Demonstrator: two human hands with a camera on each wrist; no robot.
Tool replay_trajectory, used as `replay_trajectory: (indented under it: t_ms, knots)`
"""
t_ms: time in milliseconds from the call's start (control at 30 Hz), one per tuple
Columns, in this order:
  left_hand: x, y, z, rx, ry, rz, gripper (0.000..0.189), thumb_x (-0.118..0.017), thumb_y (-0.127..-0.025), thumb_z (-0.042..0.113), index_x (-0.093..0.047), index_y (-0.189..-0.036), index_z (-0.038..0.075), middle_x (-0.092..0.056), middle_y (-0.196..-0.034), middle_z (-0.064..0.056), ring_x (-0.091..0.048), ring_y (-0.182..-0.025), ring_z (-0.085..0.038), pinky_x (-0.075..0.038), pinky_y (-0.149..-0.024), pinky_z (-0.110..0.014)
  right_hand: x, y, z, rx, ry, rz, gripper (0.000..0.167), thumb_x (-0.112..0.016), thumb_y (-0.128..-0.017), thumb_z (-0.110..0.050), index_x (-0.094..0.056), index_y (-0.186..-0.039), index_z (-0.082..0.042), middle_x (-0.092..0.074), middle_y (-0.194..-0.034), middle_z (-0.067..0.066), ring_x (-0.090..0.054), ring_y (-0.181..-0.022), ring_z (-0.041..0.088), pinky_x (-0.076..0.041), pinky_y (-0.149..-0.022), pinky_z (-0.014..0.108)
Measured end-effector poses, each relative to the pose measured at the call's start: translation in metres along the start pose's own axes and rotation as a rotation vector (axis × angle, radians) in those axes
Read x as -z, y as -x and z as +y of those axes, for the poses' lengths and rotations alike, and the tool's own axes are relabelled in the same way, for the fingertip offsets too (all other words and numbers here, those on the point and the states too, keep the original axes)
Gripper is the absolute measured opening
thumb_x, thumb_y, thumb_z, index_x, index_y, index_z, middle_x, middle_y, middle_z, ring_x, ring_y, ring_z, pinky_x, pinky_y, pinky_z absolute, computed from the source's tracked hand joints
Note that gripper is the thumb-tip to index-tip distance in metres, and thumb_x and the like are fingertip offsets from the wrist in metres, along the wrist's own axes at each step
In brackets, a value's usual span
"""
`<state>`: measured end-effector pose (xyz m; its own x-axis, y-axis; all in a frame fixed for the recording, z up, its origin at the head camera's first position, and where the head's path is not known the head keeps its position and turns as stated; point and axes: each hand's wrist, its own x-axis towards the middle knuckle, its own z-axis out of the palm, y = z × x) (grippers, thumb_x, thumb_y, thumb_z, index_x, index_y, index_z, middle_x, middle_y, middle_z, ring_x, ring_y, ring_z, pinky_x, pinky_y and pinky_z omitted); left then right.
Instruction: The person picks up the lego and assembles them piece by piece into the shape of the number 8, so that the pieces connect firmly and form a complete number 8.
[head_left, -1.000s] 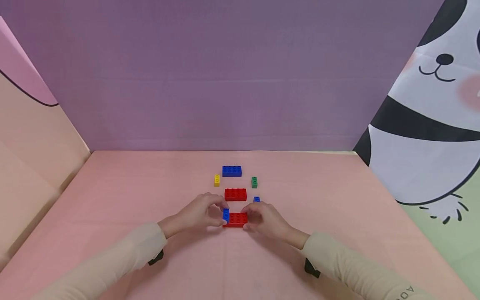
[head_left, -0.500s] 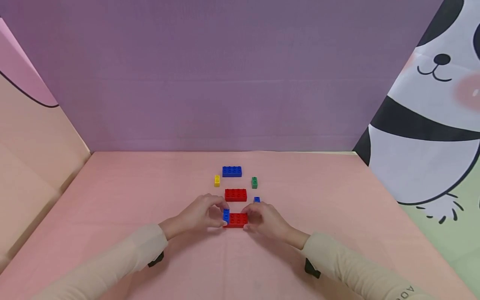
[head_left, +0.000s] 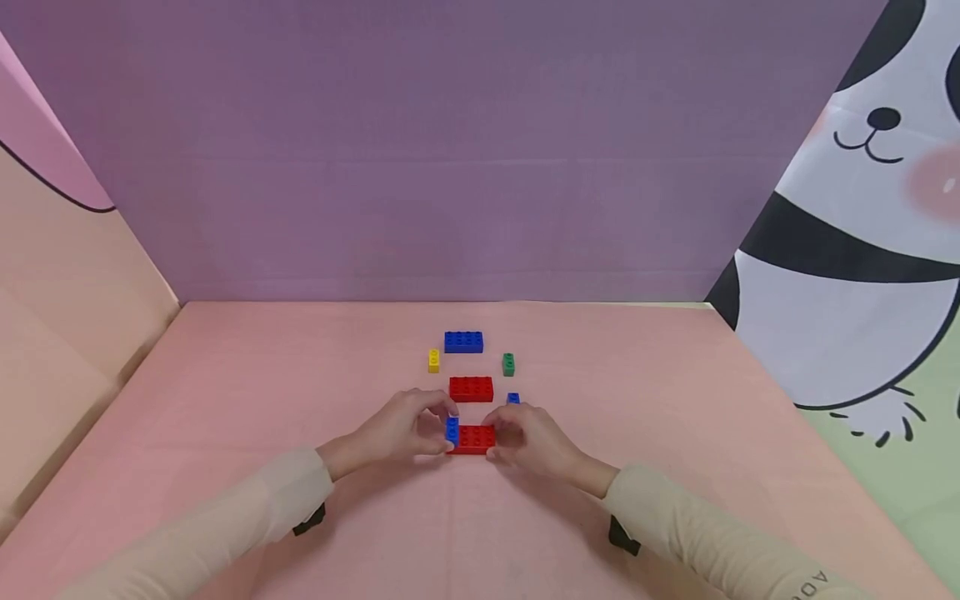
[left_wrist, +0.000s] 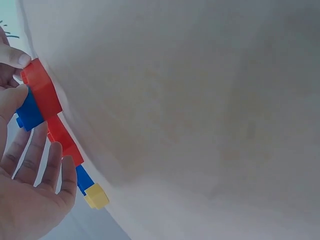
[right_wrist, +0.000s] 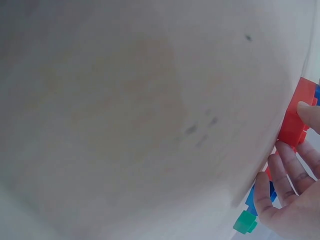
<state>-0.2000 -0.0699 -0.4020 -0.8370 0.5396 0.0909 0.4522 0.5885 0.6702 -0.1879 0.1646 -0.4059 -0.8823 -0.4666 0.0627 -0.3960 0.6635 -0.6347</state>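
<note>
Nearest the person, a red building brick (head_left: 477, 440) lies on the pink table with a small blue brick (head_left: 452, 430) on top of its left end. The left hand (head_left: 399, 425) pinches the small blue brick between thumb and a finger; its other fingers spread below, as the left wrist view shows. Over on the right end, the right hand (head_left: 536, 442) grips the red brick (right_wrist: 295, 112) between thumb and fingers. Just beyond the right hand, a second small blue brick (head_left: 513, 398) is partly covered by it.
Behind the hands lies another red brick (head_left: 471, 389). Farther back are a yellow brick (head_left: 433, 361), a green brick (head_left: 508, 364) and a long blue brick (head_left: 463, 342). A purple backdrop (head_left: 450, 167) rises at the table's far edge, with a panda-print panel (head_left: 840, 333) on the right.
</note>
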Motion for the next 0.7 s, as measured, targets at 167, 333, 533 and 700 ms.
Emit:
replay_trajectory:
  t_ms: [167, 333, 533, 700]
  knots:
    - [-0.0009, 0.0005, -0.0008, -0.009, 0.002, 0.006, 0.034, -0.076, -0.073, 0.024, -0.059, -0.103, 0.023, -0.06, -0.099, 0.012, -0.053, -0.099, -0.012, -0.045, -0.088, -0.037, 0.0003, 0.0011, 0.0, -0.002, -0.004, 0.0, 0.036, -0.075, -0.074, -0.016, -0.062, -0.106, -0.016, -0.062, -0.102, -0.003, -0.055, -0.095, 0.014, -0.05, -0.086, 0.033]
    - [-0.0007, 0.0014, -0.0008, -0.02, 0.019, 0.005, 0.033, -0.075, -0.075, 0.023, -0.06, -0.104, 0.023, -0.06, -0.099, 0.012, -0.053, -0.099, -0.012, -0.045, -0.089, -0.038, 0.0008, 0.0008, -0.0009, 0.001, 0.001, -0.001, 0.035, -0.075, -0.074, -0.015, -0.062, -0.106, -0.015, -0.063, -0.102, -0.002, -0.056, -0.096, 0.014, -0.05, -0.086, 0.035]
    - [0.0019, 0.0019, 0.0016, -0.024, 0.037, -0.005, 0.031, -0.074, -0.075, 0.021, -0.06, -0.103, 0.022, -0.06, -0.098, 0.012, -0.054, -0.099, -0.014, -0.046, -0.089, -0.037, 0.0019, 0.0023, -0.0024, -0.003, -0.008, -0.006, 0.035, -0.075, -0.074, -0.015, -0.062, -0.106, -0.016, -0.063, -0.102, -0.003, -0.056, -0.097, 0.014, -0.049, -0.087, 0.035]
    - [0.0036, 0.0012, 0.004, -0.016, 0.042, -0.017, 0.031, -0.075, -0.075, 0.02, -0.061, -0.102, 0.021, -0.061, -0.098, 0.01, -0.055, -0.099, -0.015, -0.048, -0.088, -0.035, 0.0034, 0.0023, -0.0024, 0.002, -0.014, -0.01, 0.036, -0.076, -0.074, -0.015, -0.061, -0.107, -0.016, -0.062, -0.102, -0.003, -0.056, -0.097, 0.014, -0.049, -0.087, 0.034]
